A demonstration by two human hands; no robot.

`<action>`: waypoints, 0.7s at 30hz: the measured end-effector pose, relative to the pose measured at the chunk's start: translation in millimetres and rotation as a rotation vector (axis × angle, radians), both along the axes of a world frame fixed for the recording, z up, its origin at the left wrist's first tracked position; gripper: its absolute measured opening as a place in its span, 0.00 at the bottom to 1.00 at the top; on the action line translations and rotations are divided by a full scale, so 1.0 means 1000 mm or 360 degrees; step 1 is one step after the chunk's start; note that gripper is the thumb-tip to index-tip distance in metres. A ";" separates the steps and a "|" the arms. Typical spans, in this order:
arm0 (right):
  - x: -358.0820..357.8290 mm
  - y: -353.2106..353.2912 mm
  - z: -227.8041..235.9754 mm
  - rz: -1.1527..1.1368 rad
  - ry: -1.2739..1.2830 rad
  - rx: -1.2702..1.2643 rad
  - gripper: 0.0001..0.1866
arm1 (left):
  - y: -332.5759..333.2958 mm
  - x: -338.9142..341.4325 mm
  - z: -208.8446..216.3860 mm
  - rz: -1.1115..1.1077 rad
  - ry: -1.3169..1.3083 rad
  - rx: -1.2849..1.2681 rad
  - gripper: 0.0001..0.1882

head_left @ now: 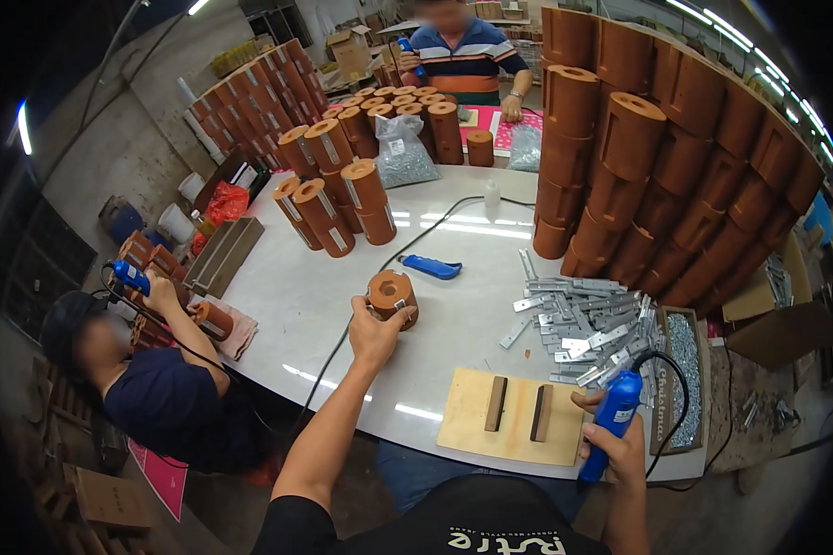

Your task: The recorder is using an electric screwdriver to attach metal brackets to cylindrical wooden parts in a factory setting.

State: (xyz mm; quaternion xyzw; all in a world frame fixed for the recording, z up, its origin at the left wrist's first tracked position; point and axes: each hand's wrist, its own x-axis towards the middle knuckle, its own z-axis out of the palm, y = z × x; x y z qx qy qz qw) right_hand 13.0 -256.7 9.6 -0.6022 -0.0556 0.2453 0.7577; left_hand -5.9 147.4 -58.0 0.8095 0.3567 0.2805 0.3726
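My left hand (374,339) is closed round a short reddish-brown cylinder (391,289) that stands upright on the white table. The cylinder has a hole in its top and metal strips at its side. In my right hand (627,450) is a blue electric screwdriver (613,418) with a black cord, held at the table's near right edge. A pale wooden board (515,413) with two dark bars (541,413) fixed on it lies just left of that hand. Beyond the board is a heap of silver metal strips (583,324). A blue-handled tool (430,267) rests beyond the cylinder.
Tall stacks of brown cylinders (620,139) rise at the right; a smaller group (324,217) stands at the far left. A tray of screws (682,379) sits by the right edge. A person (463,55) works opposite, another person (162,398) at the left. A cord (347,324) crosses the table.
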 end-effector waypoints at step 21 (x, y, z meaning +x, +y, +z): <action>0.007 -0.020 0.012 -0.0124 0.0003 0.0067 0.19 | -0.156 0.163 0.180 -0.0978 -0.0356 0.0469 0.48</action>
